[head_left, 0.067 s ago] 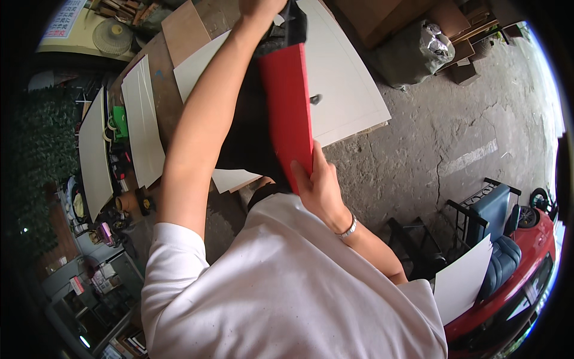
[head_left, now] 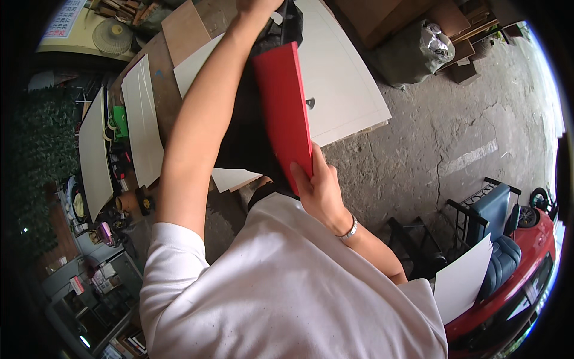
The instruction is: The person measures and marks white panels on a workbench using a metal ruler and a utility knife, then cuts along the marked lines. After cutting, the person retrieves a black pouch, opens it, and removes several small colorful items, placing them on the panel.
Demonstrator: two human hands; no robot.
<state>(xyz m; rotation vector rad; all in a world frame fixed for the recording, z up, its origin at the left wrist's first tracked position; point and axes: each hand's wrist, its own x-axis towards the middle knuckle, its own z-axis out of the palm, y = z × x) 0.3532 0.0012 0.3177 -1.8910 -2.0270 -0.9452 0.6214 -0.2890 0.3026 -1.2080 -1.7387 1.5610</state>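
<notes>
My right hand grips the lower end of a long red flat piece, fingers at its right edge and thumb across its face. The red piece is beside a black item with dark, crinkled material at its top. My left hand reaches to the top of the black item at the picture's upper edge; its fingers are mostly cut off. Behind lie large white boards on a wooden work surface, with a small dark object just right of the red piece.
More pale boards stand at left beside tools and clutter. A covered bundle and wood panels are at upper right, over a cracked concrete floor. Chairs, a white sheet and a red car are at lower right.
My left hand, the red piece's upper end and the black material have shifted slightly to the left. My right hand stays almost in place.
</notes>
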